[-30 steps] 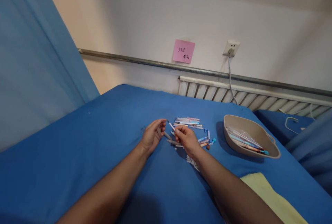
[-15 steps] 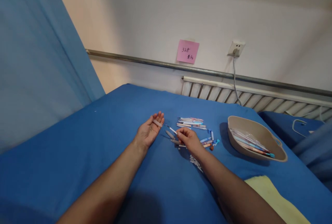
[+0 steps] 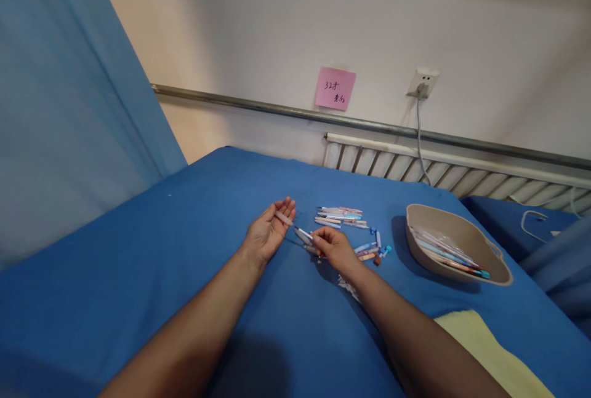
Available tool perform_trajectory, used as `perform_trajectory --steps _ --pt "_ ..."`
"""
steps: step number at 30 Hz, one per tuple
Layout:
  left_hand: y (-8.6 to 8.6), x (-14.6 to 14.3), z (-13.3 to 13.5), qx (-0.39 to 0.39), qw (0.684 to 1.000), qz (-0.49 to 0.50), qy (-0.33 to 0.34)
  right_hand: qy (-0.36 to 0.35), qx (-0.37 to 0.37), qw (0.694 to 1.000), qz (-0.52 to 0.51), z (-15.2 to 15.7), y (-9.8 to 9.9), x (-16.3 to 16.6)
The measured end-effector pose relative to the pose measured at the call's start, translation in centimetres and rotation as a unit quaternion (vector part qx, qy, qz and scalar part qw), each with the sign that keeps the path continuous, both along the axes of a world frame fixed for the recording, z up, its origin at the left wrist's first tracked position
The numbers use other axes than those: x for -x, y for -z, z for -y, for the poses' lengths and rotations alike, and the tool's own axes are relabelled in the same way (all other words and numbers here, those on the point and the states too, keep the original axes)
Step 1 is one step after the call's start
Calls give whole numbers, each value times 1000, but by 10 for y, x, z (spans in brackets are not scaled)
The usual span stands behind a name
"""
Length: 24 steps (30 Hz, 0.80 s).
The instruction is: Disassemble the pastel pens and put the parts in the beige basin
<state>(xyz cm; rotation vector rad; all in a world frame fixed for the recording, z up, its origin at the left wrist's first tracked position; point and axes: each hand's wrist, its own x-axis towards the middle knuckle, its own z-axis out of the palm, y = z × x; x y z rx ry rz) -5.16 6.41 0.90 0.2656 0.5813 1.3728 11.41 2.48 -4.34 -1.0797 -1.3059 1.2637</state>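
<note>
My left hand (image 3: 266, 233) lies palm up on the blue sheet (image 3: 138, 275), fingers stretched out, with a small pale pen cap (image 3: 282, 218) resting across them. My right hand (image 3: 333, 248) is closed in a pinch on a thin white pen (image 3: 303, 233), its tip pointing toward the left hand. The right hand sits over a scatter of pen parts (image 3: 369, 249). A row of several pens (image 3: 340, 217) lies just beyond it.
A beige tray (image 3: 462, 226) holding several pens stands to the right. A yellow cloth (image 3: 489, 349) lies at the lower right. Behind are a radiator (image 3: 443, 167), a wall socket with a cable (image 3: 422, 83), a pink note (image 3: 335, 88) and a blue curtain (image 3: 60, 109) at left.
The hands, together on the pen a second ago, have parted. My left hand opened palm up with the cap on its fingers; my right hand lowered with the pen toward the sheet.
</note>
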Motion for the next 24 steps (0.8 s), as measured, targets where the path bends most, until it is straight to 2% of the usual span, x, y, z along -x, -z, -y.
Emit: perform_trajectory --steps 11,17,21,24 --pt "3 -1 1 -36 999 -25 15 14 17 1000 1 2 -4 2" --pt "8 -12 15 -99 981 -148 82 54 19 997 -47 2 -14 2" --pt "15 -22 23 -106 955 -245 129 111 15 992 -54 -1 -14 -3" --pt "19 -27 26 -108 943 -278 145 142 6 988 -65 -1 -13 -6"
